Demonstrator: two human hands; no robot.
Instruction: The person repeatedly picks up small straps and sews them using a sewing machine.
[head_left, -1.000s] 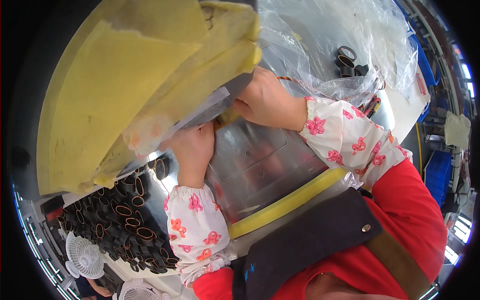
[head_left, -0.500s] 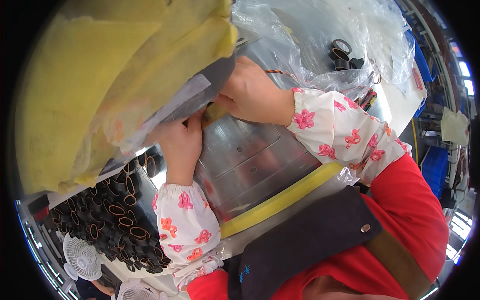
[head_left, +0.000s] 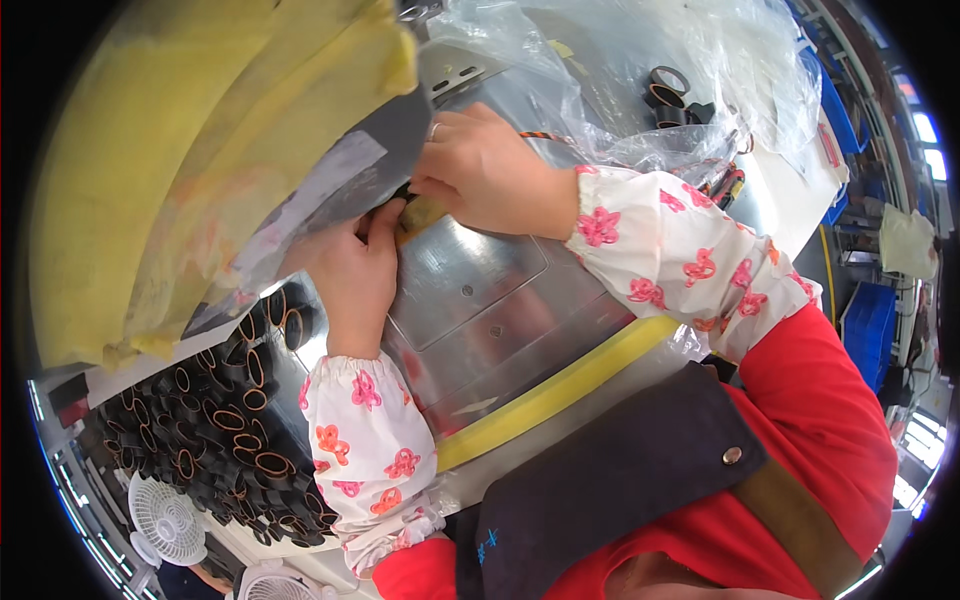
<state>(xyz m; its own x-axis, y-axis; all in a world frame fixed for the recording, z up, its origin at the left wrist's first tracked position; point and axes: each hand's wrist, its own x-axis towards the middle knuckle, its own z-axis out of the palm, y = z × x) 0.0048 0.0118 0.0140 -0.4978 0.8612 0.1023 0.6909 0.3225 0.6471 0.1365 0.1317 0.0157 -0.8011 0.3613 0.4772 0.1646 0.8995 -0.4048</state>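
My left hand (head_left: 355, 275) is closed over the far part of a shiny metal plate (head_left: 500, 290); its fingers are partly hidden by a hanging grey cover with yellow edging (head_left: 230, 160). Across from it my right hand (head_left: 500, 175), with a ring on one finger, is closed in a pinch. The two hands' fingertips nearly meet beside a small dark piece and a yellowish patch (head_left: 420, 215) on the plate. What either hand grips is too hidden to name.
Many black rings with copper-coloured edges (head_left: 235, 415) lie heaped at the left. Clear plastic sheeting (head_left: 600, 60) covers the far right side, with a few black rings (head_left: 668, 100) beside it. A yellow strip (head_left: 560, 395) runs along the near edge. White fans (head_left: 167, 517) stand lower left.
Both hands have shifted slightly to the left and stay close together. The hanging cover has also moved a little left, showing more of the slotted metal behind it.
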